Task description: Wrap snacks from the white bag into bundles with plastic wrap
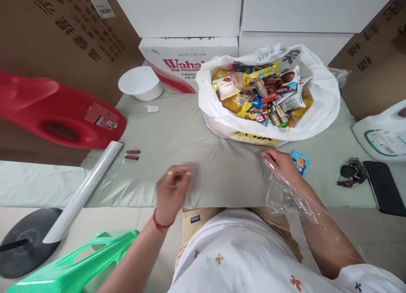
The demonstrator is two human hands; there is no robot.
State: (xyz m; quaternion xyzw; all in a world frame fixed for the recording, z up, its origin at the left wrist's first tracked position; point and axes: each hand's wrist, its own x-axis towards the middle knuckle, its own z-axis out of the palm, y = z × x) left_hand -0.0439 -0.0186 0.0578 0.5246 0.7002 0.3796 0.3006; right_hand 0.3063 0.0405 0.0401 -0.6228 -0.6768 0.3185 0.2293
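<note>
One clear film sheet [276, 190]: gathered at one end in your right hand [281, 159], the rest draped back along your forearm.
Right hand: fingers pinched on the film.
Left hand [173, 185]: fingers curled, blurred; can't tell whether you've anything between them.
Film feel: probably near weightless, limp, slick, clingy; likely creases or tears easily.
Film hold: edge nearest your right fingertips looks best; spread your grip, don't bunch it.
Blue packet [300, 162]: just right of your right hand.
Snack bag [326, 111]: just beyond your right hand.
White roll [85, 189]: left of your left hand.
</note>
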